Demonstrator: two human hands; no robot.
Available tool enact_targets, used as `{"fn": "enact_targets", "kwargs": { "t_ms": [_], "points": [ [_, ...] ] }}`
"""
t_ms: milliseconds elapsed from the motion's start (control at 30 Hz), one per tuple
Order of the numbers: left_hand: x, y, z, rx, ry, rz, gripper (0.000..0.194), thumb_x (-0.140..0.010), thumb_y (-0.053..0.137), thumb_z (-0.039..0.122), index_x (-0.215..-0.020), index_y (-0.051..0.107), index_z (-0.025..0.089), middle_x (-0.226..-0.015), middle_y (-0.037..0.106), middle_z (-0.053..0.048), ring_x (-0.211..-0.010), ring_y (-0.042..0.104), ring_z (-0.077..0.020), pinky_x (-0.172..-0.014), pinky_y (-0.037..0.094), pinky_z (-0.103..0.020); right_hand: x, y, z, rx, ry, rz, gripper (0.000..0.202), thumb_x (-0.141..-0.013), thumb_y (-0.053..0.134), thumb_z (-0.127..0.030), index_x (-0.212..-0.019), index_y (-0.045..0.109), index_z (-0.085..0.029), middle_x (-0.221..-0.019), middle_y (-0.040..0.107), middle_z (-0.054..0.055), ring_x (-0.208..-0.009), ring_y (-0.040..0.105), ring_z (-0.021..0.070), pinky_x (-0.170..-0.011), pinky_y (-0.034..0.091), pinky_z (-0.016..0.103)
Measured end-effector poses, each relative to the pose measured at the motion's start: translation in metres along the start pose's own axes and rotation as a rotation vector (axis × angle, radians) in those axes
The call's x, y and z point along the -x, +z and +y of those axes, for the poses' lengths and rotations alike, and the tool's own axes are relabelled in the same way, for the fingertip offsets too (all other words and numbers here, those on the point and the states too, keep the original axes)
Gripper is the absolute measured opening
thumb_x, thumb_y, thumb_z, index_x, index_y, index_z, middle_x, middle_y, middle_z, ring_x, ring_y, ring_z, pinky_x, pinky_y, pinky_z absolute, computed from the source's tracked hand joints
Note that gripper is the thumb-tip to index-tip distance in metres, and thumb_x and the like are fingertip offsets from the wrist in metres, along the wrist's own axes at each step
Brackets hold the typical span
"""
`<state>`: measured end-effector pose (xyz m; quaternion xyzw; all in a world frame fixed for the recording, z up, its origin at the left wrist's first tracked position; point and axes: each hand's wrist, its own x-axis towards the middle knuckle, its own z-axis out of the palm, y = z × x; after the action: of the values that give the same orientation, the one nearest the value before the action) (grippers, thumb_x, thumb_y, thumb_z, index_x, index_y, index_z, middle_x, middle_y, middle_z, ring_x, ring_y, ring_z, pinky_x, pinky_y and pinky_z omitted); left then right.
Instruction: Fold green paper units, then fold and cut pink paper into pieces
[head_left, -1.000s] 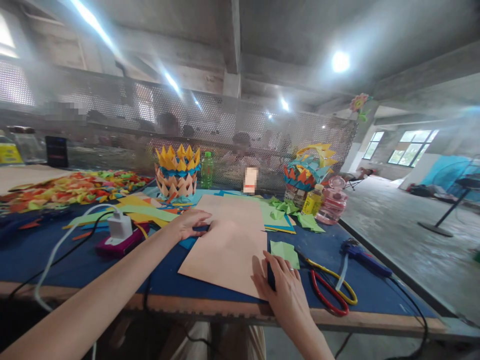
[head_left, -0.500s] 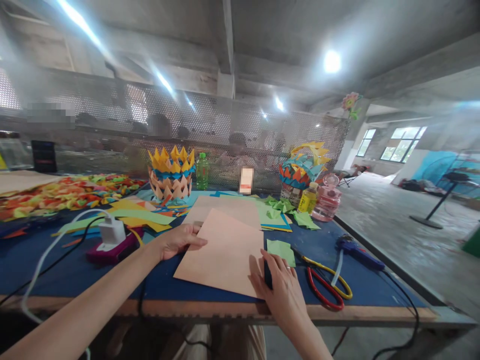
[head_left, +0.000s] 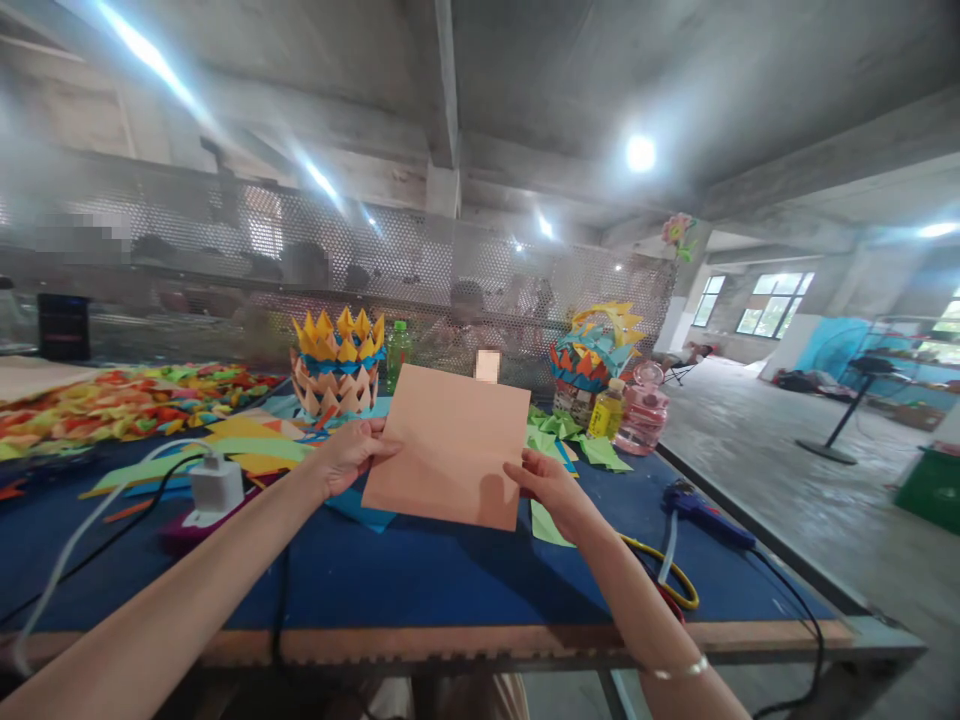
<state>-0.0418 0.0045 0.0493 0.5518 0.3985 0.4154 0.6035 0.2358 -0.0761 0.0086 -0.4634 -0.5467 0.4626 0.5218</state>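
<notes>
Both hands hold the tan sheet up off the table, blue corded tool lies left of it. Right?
Not quite: the head view shows the blue corded tool lying to the right of the tan sheet, not left. The rest stands: the left hand and the right hand hold the sheet up off the table.

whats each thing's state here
Tan paper: raised, tilted, held by left hand and right hand
Charger: plugged into purple power strip
Green bottle: upright, capped
Yellow bottle: upright, capped
Pink bottle: upright
Left paper basket: upright
Right paper basket: upright
Glue gun: lying flat
Scissors: partly hidden, open or shut unclear
</notes>
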Motion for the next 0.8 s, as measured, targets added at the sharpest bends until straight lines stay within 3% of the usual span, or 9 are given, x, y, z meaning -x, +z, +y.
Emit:
{"fn": "enact_targets", "kwargs": {
  "t_ms": [100, 267, 400, 500, 667, 800],
  "points": [
    [-0.017, -0.004, 0.001, -0.004, 0.047, 0.027, 0.042, -0.043, 0.087, 0.02, -0.08, 0.069, 0.013, -0.074, 0.074, -0.006, -0.075, 0.071, -0.0216, -0.066, 0.054, -0.026, -0.035, 0.003, -0.003, -0.055, -0.006, 0.043, 0.041, -0.055, 0.079, -0.048, -0.078, 0.068, -0.015, -0.077, 0.073, 0.005, -0.068, 0.065, 0.0182, -0.066, 0.049, 0.029],
    [-0.035, -0.014, -0.013, 0.03, 0.115, 0.041, 0.048, -0.046, 0.086, 0.027, -0.089, 0.069, 0.014, -0.086, 0.076, -0.01, -0.091, 0.07, -0.0277, -0.076, 0.054, -0.031, -0.066, 0.015, 0.012, -0.068, -0.107, 0.142, 0.042, -0.052, 0.078, -0.052, -0.073, 0.066, -0.017, -0.07, 0.071, 0.003, -0.066, 0.063, 0.019, -0.064, 0.048, 0.03],
    [-0.035, -0.017, -0.025, -0.006, 0.103, 0.021, 0.056, -0.044, 0.087, 0.035, -0.093, 0.07, 0.014, -0.094, 0.075, -0.012, -0.098, 0.067, -0.0309, -0.08, 0.053, -0.035, -0.064, 0.017, 0.023, -0.079, -0.135, 0.157, 0.041, -0.056, 0.077, -0.048, -0.082, 0.068, -0.018, -0.078, 0.073, 0.005, -0.072, 0.064, 0.021, -0.068, 0.048, 0.031],
    [-0.034, -0.016, -0.028, -0.052, 0.085, 0.024, 0.049, -0.045, 0.087, 0.038, -0.085, 0.071, 0.014, -0.091, 0.076, -0.011, -0.097, 0.067, -0.0312, -0.077, 0.052, -0.033, -0.061, 0.014, 0.028, -0.078, -0.124, 0.168, 0.04, -0.056, 0.077, -0.045, -0.083, 0.068, -0.017, -0.08, 0.073, 0.004, -0.074, 0.064, 0.0207, -0.069, 0.048, 0.03],
    [-0.034, -0.011, -0.03, -0.118, 0.009, 0.201, 0.033, -0.053, 0.083, 0.034, -0.078, 0.071, 0.016, -0.085, 0.076, -0.008, -0.094, 0.067, -0.0296, -0.069, 0.053, -0.03, -0.061, 0.01, 0.035, -0.071, -0.075, 0.195, 0.035, -0.058, 0.074, -0.046, -0.071, 0.063, -0.016, -0.069, 0.069, 0.002, -0.063, 0.06, 0.0165, -0.062, 0.045, 0.027],
    [-0.036, -0.011, -0.033, -0.044, -0.004, 0.158, 0.026, -0.06, 0.08, 0.03, -0.079, 0.071, 0.015, -0.083, 0.075, -0.008, -0.086, 0.068, -0.0236, -0.069, 0.053, -0.028, -0.06, 0.011, 0.036, -0.079, -0.055, 0.214, 0.031, -0.06, 0.073, -0.043, -0.07, 0.061, -0.016, -0.064, 0.066, 0.0, -0.058, 0.056, 0.0131, -0.059, 0.042, 0.025]
  ]
}}
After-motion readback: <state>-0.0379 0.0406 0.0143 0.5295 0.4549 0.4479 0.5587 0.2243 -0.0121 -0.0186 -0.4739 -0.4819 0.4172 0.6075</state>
